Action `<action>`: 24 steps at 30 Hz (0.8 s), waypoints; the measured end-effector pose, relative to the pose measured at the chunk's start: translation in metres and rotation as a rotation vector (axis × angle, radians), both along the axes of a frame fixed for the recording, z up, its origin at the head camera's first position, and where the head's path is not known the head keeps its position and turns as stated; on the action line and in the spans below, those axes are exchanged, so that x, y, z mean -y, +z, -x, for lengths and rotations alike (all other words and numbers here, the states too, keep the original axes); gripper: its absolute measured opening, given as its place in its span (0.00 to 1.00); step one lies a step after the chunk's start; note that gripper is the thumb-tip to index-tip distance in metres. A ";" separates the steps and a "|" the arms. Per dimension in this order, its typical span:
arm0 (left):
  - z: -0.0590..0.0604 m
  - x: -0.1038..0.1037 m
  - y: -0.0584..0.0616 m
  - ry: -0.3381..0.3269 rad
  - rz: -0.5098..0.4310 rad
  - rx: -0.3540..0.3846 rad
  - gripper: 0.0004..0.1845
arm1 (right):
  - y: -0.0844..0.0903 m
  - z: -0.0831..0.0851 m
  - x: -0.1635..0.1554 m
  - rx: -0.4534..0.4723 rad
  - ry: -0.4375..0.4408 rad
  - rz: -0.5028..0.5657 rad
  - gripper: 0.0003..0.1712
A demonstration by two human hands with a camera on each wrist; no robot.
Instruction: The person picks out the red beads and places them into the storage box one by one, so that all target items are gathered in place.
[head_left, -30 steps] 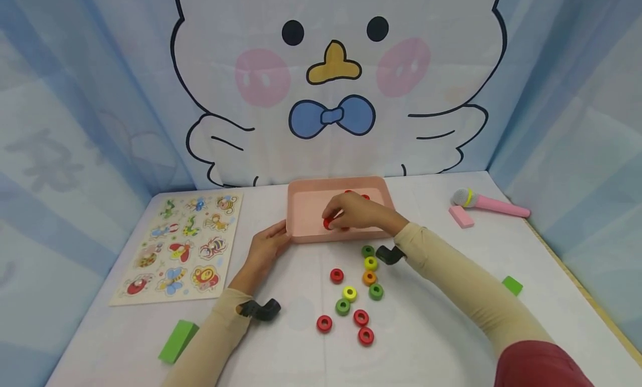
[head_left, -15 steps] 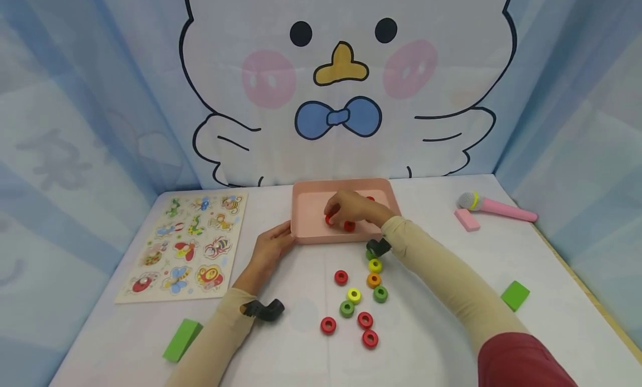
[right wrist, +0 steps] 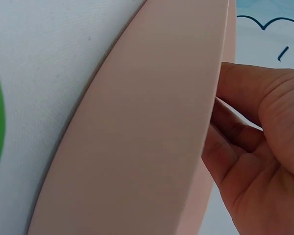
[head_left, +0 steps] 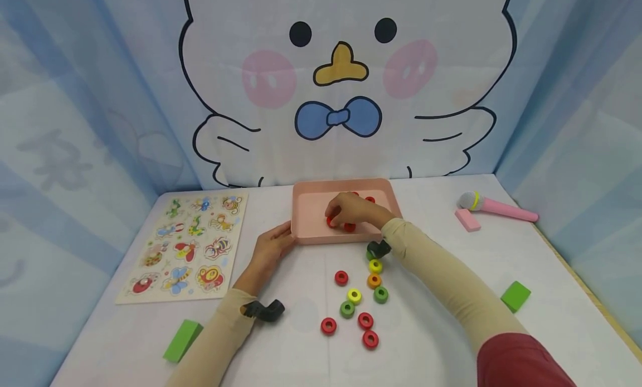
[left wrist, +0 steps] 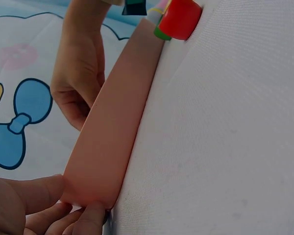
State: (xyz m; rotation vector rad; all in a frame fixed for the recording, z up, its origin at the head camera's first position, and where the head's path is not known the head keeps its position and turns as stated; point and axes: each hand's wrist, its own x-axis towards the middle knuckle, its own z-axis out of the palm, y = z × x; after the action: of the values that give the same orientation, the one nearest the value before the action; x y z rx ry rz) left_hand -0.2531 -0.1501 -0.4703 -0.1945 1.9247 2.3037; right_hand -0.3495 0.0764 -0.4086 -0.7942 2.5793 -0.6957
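Note:
A shallow pink tray (head_left: 308,208) stands against the back curtain in the head view. My left hand (head_left: 270,252) holds its near left corner, thumb by the rim and fingers at the lower edge in the left wrist view. Inside the tray, my right hand (head_left: 353,207) pinches a red ring (head_left: 330,222) low over the floor. Another red ring (head_left: 349,227) lies just beside those fingers, and a further red ring (head_left: 370,199) sits toward the back. In the right wrist view the tray wall (right wrist: 132,122) hides the fingertips and the pinched ring.
Several loose rings, such as a yellow ring (head_left: 354,296) and an orange ring (head_left: 374,280), lie in front of the tray. An insect picture board (head_left: 188,247) and green block (head_left: 183,340) are left; a toy microphone (head_left: 501,207), pink block (head_left: 467,220) and green block (head_left: 515,296) right.
My right hand has shifted slightly within the tray with the red ring, uncovering another red ring beside it. The left hand stays at the corner. The head view has shifted a little.

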 end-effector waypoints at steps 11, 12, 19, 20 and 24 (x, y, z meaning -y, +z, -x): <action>-0.002 0.000 0.002 0.000 0.022 0.009 0.26 | 0.002 -0.009 -0.010 0.016 -0.083 0.043 0.17; -0.002 -0.001 0.002 0.003 0.030 0.012 0.26 | 0.004 -0.012 -0.013 0.010 -0.077 0.053 0.17; -0.002 -0.001 0.002 0.001 0.038 0.015 0.26 | 0.013 -0.041 -0.033 -0.057 0.016 0.082 0.17; -0.002 0.000 0.001 0.002 0.040 0.016 0.26 | 0.014 -0.046 -0.035 -0.071 0.032 0.085 0.17; -0.001 0.000 0.000 0.001 0.055 0.014 0.26 | 0.014 -0.064 -0.039 -0.092 0.088 0.102 0.16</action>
State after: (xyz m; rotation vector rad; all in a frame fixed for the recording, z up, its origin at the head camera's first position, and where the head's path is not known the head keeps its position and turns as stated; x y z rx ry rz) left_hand -0.2524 -0.1501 -0.4708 -0.2160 1.9833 2.2455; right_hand -0.2851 0.1153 -0.3944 -0.9872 2.5884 -0.7869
